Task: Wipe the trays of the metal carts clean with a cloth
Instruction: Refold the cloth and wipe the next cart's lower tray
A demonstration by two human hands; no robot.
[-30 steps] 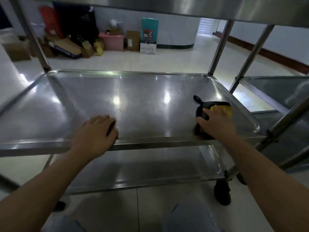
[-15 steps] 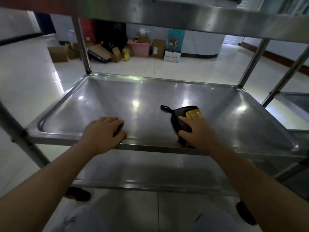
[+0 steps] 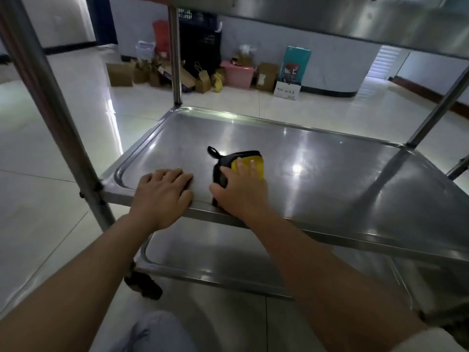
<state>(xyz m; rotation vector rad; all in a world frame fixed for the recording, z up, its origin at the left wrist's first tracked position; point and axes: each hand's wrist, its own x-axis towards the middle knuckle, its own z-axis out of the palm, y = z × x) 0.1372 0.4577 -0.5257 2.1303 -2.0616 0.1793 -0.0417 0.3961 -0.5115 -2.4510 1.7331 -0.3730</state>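
The middle tray [image 3: 330, 174] of a steel cart fills the view, shiny and bare. A black and yellow cloth [image 3: 229, 163] with a small black loop lies flat on the tray near its front left. My right hand [image 3: 241, 191] presses down on the cloth, fingers spread over the yellow part. My left hand [image 3: 162, 194] rests palm-down on the tray's front rim just left of the cloth, holding nothing. The cart's lower tray [image 3: 253, 255] shows beneath my forearms, and the top tray [image 3: 355, 19] spans overhead.
Steel posts stand at the cart's corners, one thick post [image 3: 53, 110] close at left. A black caster [image 3: 144, 284] sits under the front left corner. Cardboard boxes, bags and a pink bin [image 3: 237, 73] line the far wall. Glossy tiled floor surrounds the cart.
My right hand has slid the cloth leftward along the tray, from near its right end to beside my left hand. The left hand has stayed on the front rim.
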